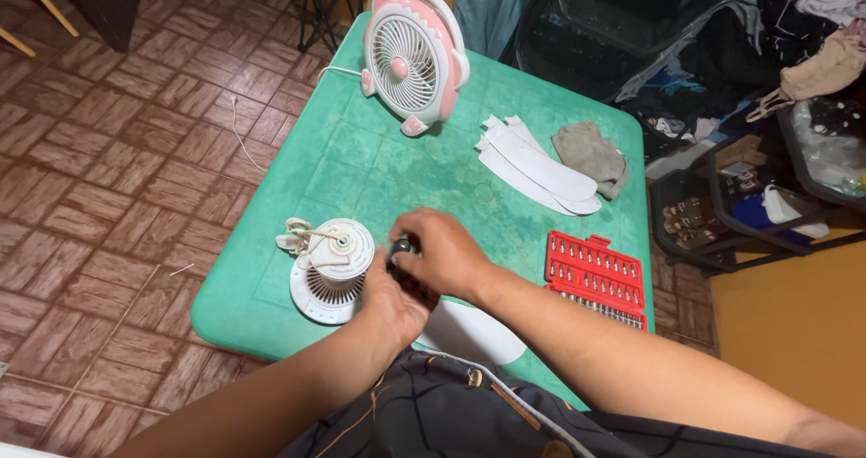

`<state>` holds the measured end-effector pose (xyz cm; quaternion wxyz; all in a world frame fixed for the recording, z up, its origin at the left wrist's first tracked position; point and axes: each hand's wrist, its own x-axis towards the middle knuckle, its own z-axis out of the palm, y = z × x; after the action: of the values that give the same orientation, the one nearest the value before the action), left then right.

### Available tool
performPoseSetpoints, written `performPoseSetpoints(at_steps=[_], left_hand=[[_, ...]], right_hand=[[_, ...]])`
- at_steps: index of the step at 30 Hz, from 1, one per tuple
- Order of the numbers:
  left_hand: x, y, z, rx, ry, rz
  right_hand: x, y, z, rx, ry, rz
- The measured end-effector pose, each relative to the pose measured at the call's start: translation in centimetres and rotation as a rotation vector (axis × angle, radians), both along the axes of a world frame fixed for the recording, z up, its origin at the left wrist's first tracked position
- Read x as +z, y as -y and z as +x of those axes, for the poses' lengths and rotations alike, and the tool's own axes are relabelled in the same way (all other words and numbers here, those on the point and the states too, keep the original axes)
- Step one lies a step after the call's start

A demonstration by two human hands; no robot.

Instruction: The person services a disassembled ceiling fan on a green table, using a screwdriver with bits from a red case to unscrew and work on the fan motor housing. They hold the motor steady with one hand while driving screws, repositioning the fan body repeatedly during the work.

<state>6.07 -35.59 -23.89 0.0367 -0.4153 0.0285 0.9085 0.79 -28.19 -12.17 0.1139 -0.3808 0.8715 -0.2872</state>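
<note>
Two hands meet just below the middle of the frame, over the near part of a green table [361, 165]. The right hand [444, 252] curls its fingers closed around a small dark tool [401, 247], only its dark end showing between the fingers. The left hand [392, 300] sits under and against it, fingers wrapped on the same tool's lower part, which is mostly hidden.

Just left of the hands lies a white fan [330, 269], face down, its cord bunched at its upper left; it sits near the table's lower left edge. To the right, near the right edge, a red bit set [595, 276] lies open. A white sheet [469, 332] lies below the hands at the near edge.

Open green surface fills the table's centre. Further up stand a pink and white fan [413, 57], white strips [532, 165] and a grey cloth [591, 154].
</note>
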Motion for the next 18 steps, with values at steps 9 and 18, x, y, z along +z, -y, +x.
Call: performPoseSetpoints(at_steps=[9, 18], left_hand=[[0.7, -0.1, -0.1, 0.005, -0.062, 0.001], [1.2, -0.1, 0.0, 0.035, -0.079, -0.002]], right_hand=[[0.4, 0.2, 0.1, -0.232, 0.074, 0.221], [0.5, 0.5, 0.4, -0.133, 0.036, 0.078]])
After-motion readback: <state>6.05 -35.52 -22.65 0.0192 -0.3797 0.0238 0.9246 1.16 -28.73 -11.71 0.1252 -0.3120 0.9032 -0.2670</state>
